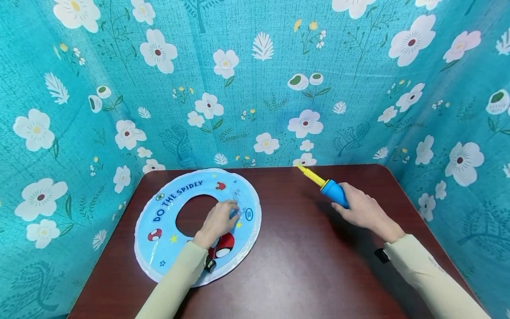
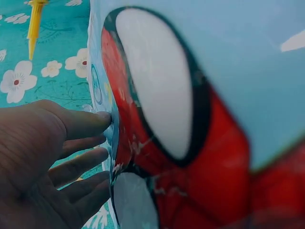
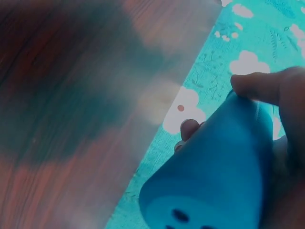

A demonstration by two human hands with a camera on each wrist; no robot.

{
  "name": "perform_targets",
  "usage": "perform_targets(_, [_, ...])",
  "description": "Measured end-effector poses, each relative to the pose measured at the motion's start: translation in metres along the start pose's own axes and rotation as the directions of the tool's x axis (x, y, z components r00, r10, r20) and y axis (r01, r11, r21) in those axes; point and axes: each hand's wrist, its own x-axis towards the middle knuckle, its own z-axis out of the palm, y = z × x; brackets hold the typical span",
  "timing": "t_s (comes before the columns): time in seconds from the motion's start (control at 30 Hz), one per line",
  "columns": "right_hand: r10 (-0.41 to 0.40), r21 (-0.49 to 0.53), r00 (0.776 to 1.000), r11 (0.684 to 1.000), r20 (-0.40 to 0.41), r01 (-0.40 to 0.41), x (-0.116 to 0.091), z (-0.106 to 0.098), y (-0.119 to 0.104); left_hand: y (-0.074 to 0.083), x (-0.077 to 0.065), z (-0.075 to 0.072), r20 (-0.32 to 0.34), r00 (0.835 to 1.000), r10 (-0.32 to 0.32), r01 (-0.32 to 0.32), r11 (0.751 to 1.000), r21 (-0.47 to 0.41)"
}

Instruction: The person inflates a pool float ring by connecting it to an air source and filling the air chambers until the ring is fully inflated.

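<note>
A light blue swim ring (image 1: 149, 248), printed with lettering, stars and a red cartoon face, lies on the left of the table. My left hand (image 1: 218, 221) is over its right side, thumb and fingertips pinching the ring's film beside a small clear part. In the left wrist view, the thumb (image 2: 97, 121) meets the film next to the red-and-white print (image 2: 162, 90); the exact pinch point is partly hidden. On the right, my right hand (image 1: 364, 210) grips a blue hand pump (image 1: 334, 193) above the table, its yellow nozzle (image 1: 314, 178) pointing up and left.
The dark brown wooden table (image 1: 295, 266) has rounded far corners. A turquoise curtain (image 1: 247, 88) with white flowers surrounds its back and sides, close to the table edges. Dark wrist straps sit at both cuffs.
</note>
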Motion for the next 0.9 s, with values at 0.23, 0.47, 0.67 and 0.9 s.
perform_targets(0.23, [-0.059, -0.051, 0.998, 0.997, 0.014, 0.06, 0.003, 0.0, -0.018, 0.001, -0.001, -0.002, 0.023, 1.0, -0.021, 0.021, 0.999, -0.027])
perform_targets(0.47, [-0.121, -0.085, 0.992, 0.989, 0.036, 0.124, 0.011, 0.009, -0.029, 0.0, -0.001, -0.002, 0.027, 0.999, -0.033, 0.035, 0.998, -0.05])
perform_targets(0.67, [-0.131, -0.091, 0.99, 0.987, 0.05, 0.135, 0.016, 0.015, -0.04, 0.001, -0.001, 0.0, 0.021, 0.999, -0.032, 0.033, 0.997, -0.065])
perform_targets(0.9, [-0.164, -0.089, 0.984, 0.981, 0.075, 0.17, 0.018, 0.017, -0.049, 0.001, 0.0, 0.0, 0.008, 0.999, -0.037, 0.037, 0.996, -0.084])
